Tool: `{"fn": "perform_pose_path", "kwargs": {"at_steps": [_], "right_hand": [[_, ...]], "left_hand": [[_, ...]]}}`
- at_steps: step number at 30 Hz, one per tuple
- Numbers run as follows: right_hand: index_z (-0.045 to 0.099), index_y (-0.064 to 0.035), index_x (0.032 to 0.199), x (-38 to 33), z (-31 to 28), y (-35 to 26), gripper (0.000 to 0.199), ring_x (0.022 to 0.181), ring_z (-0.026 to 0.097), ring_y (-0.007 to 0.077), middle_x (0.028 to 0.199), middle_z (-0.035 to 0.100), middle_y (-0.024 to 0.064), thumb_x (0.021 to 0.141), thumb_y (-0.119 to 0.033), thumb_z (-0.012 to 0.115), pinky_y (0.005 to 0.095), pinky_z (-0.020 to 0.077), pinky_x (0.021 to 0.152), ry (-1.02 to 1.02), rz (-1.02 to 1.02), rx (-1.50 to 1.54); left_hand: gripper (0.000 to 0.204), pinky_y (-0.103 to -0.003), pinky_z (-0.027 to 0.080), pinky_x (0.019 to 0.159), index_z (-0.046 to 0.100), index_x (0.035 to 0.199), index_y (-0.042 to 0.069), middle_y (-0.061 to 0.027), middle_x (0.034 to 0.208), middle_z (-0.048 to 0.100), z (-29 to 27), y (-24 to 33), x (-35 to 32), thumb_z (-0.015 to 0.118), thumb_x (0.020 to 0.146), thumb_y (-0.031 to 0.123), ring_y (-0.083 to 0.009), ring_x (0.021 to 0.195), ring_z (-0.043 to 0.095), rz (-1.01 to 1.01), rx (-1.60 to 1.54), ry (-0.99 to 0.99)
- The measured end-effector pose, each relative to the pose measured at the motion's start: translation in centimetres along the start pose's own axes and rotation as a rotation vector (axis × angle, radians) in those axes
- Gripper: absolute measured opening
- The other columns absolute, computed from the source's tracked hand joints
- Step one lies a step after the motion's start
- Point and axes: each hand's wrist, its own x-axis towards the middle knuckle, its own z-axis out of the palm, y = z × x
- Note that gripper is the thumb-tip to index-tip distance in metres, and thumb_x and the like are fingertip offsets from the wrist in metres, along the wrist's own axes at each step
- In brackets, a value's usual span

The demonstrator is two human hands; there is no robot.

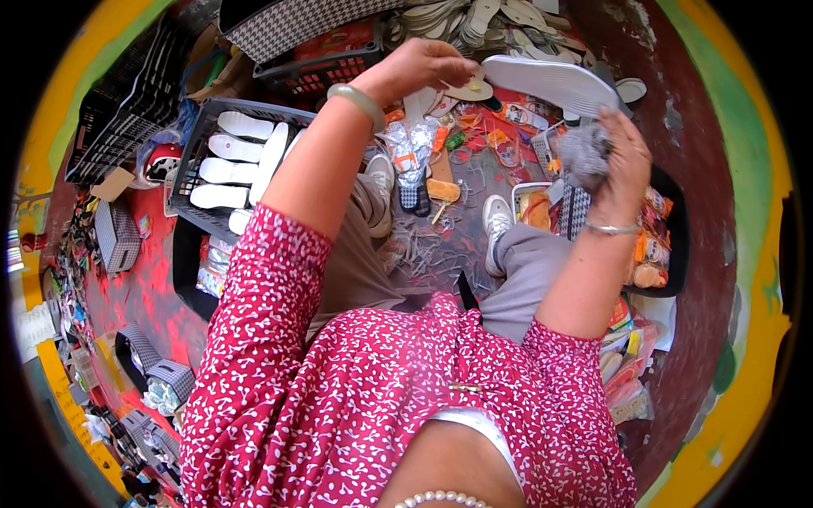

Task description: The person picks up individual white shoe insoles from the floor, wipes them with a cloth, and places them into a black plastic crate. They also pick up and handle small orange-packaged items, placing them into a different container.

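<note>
My left hand (pixel 423 69) is raised in front of me with its fingers closed on the heel end of a white shoe sole (pixel 555 82), which points to the right. My right hand (pixel 614 157) is closed around a grey wad of cloth (pixel 583 155) held just under the sole's toe end. Both forearms come out of red sleeves with a white pattern. My two feet in white shoes (pixel 495 222) rest on the floor below the hands.
A dark crate (pixel 190 140) on my left holds several white soles. A heap of more soles (pixel 474 21) lies at the top. A black tray (pixel 669 245) with packets sits on my right. Scraps and small packets (pixel 415 161) litter the red floor between my feet.
</note>
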Motion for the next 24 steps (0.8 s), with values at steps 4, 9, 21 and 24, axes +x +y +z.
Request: {"fn": "perform_pose_path", "kwargs": {"at_steps": [4, 9, 21, 24], "right_hand": [[0.059, 0.0032, 0.103, -0.4, -0.6, -1.4, 0.029, 0.073, 0.061, 0.0133, 0.087, 0.064, 0.0076, 0.079, -0.011, 0.067, 0.027, 0.0508, 0.065, 0.026, 0.097, 0.147], [0.059, -0.0005, 0.097, -0.7, -0.2, -0.5, 0.022, 0.068, 0.059, 0.0128, 0.081, 0.06, 0.0063, 0.082, -0.016, 0.064, 0.0253, 0.0479, 0.056, 0.155, 0.229, 0.231], [0.05, -0.0035, 0.093, 0.1, -0.7, 0.5, 0.015, 0.059, 0.041, 0.0138, 0.077, 0.049, 0.0061, 0.089, -0.017, 0.054, 0.0269, 0.0352, 0.051, 0.122, 0.356, 0.319], [0.051, -0.0032, 0.093, 0.0, -0.5, 0.4, 0.015, 0.061, 0.044, 0.0139, 0.078, 0.051, 0.0058, 0.088, -0.016, 0.056, 0.0271, 0.0365, 0.052, 0.115, 0.371, 0.305]], "left_hand": [[0.031, -0.03, 0.05, 0.069, 0.066, 0.094, 0.001, -0.0099, 0.088, 0.066, -0.9, -8.0, 5.6, 0.059, 0.084, 0.03, -0.018, 0.078, 0.063, -0.231, 0.339, 0.173], [0.026, -0.039, 0.05, 0.078, 0.067, 0.094, 0.006, -0.0188, 0.1, 0.063, 9.0, -28.3, 6.3, 0.047, 0.082, 0.016, -0.0321, 0.093, 0.062, -0.513, 0.931, -0.041], [0.04, -0.041, 0.032, 0.101, 0.048, 0.121, -0.001, -0.0217, 0.132, 0.04, 15.8, -39.1, -0.7, 0.042, 0.085, 0.016, -0.0374, 0.125, 0.034, -0.639, 0.797, -0.025], [0.032, -0.04, 0.043, 0.089, 0.053, 0.114, 0.0, -0.0214, 0.114, 0.053, 15.0, -36.5, -0.4, 0.045, 0.085, 0.012, -0.0352, 0.103, 0.053, -0.534, 0.679, 0.171]]}}
